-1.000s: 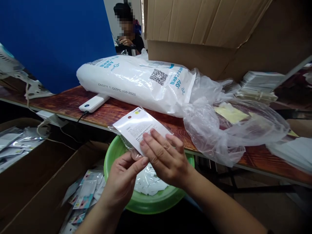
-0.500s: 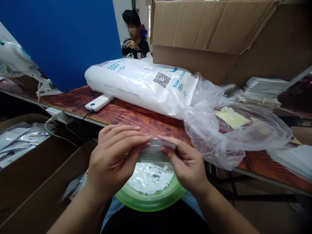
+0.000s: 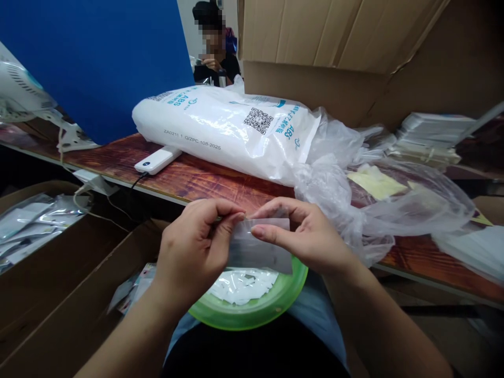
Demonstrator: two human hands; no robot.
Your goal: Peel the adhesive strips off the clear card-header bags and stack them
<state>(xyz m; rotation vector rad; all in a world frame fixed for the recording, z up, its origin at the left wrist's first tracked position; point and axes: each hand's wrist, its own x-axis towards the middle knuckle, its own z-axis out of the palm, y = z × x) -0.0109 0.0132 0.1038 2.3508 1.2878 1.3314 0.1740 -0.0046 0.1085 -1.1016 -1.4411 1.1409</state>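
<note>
My left hand (image 3: 195, 247) and my right hand (image 3: 305, 236) both pinch the top edge of a small clear plastic packet (image 3: 258, 252) with a white card inside. The packet hangs upright between them, over a green bowl (image 3: 255, 310) on my lap. The bowl holds several small white pieces (image 3: 240, 283). Both hands have thumb and fingers closed on the packet's upper corners.
A big white ABS sack (image 3: 228, 131) and crumpled clear plastic (image 3: 354, 205) lie on the wooden table (image 3: 189, 178), beside a white power bank (image 3: 157, 160). Cardboard boxes (image 3: 59, 278) with packets stand at left. Another person (image 3: 214, 52) sits behind, and a large carton (image 3: 354, 58) stands at the back right.
The packet was turned from lying tilted with its card facing me to hanging upright. My hands shifted from its lower end to pinching its top edge.
</note>
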